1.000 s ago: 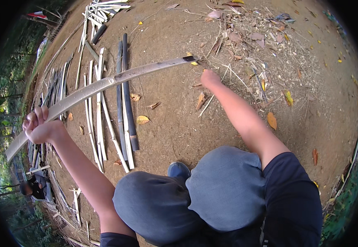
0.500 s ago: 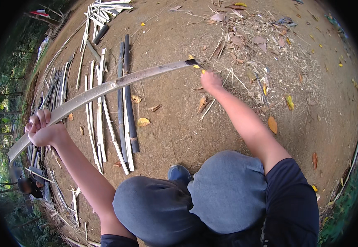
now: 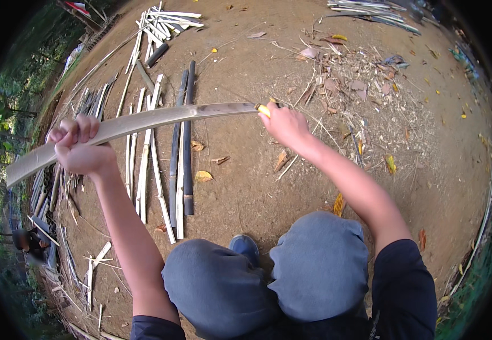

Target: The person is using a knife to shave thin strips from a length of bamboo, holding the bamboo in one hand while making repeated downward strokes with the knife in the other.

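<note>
A long, pale split bamboo strip [image 3: 150, 120] runs across in front of me, slightly bowed, its far end to the right. My left hand [image 3: 82, 144] is closed round it near its broad left end, fingers wrapped over the top. At the right end of the strip, my right hand [image 3: 284, 123] grips a yellow-handled tool [image 3: 263, 110], held against or just beside the strip's tip. A thin dark line reaches up and left from the handle, perhaps a blade seen edge-on; its shape is unclear.
Bamboo pieces [image 3: 179, 153], dark and pale, lie on the dirt beyond my knees. A pile of pale strips [image 3: 169, 25] is farther off. Shavings and dry leaves [image 3: 365, 85] litter the right side. Another person [image 3: 31, 243] is at the far left, near stacked bamboo.
My right hand has come a little nearer and left, and my left hand has risen and shifted right. The strip lies flatter, and the tool's yellow handle shows more.
</note>
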`<state>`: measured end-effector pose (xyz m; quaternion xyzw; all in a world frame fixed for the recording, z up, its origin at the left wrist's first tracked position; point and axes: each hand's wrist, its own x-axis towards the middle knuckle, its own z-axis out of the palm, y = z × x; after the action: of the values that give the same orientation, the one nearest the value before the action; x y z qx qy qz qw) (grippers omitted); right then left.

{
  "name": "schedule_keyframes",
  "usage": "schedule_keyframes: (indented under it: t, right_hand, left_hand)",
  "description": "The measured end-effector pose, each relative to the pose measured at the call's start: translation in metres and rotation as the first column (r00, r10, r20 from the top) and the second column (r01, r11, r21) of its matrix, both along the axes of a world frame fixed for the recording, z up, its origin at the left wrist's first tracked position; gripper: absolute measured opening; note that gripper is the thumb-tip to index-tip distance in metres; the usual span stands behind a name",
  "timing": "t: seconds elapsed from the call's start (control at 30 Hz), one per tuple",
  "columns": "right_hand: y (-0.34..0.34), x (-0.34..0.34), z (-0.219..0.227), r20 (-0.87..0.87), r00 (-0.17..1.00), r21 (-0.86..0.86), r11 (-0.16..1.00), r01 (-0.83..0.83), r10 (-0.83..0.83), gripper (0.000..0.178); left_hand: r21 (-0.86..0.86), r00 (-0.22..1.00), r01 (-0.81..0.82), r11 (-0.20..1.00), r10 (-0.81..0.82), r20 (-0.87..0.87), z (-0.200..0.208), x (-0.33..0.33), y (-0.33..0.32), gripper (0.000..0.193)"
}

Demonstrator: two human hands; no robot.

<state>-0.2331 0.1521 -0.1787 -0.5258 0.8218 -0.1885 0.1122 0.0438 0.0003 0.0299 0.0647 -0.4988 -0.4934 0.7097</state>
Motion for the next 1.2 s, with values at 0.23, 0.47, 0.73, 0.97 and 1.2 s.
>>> schedule_keyframes:
  t: [0.23, 0.47, 0.73, 0.97, 1.2]
  right_hand:
    - [0.055, 0.039, 0.107, -0.032, 0.991, -0.017, 0.992, -0.127, 0.127, 0.033]
    - [0.068, -0.002, 0.092, 0.03, 0.999, 0.292, 0.956, -0.032, 0.025, 0.036]
    - [0.09, 0.038, 0.157, 0.032, 0.993, 0.115, 0.986, -0.117, 0.114, 0.038]
    - [0.09, 0.029, 0.149, 0.033, 0.998, 0.107, 0.992, -0.065, 0.061, 0.037]
    - [0.1, 0.047, 0.123, 0.061, 0.996, 0.028, 0.997, -0.071, 0.07, 0.037]
  left_hand:
    - [-0.178, 0.989, 0.149, 0.973, -0.142, 0.048, 0.016, -0.025, 0.052, 0.022]
    - [-0.199, 0.987, 0.16, 0.967, -0.151, 0.059, 0.011, -0.037, 0.094, 0.023]
    - [-0.237, 0.973, 0.229, 0.944, -0.218, 0.074, 0.011, -0.035, 0.109, 0.023]
    - [-0.223, 0.978, 0.207, 0.953, -0.194, 0.08, 0.011, -0.036, 0.113, 0.023]
    - [-0.185, 0.999, 0.035, 0.982, -0.03, 0.028, 0.013, -0.046, 0.117, 0.022]
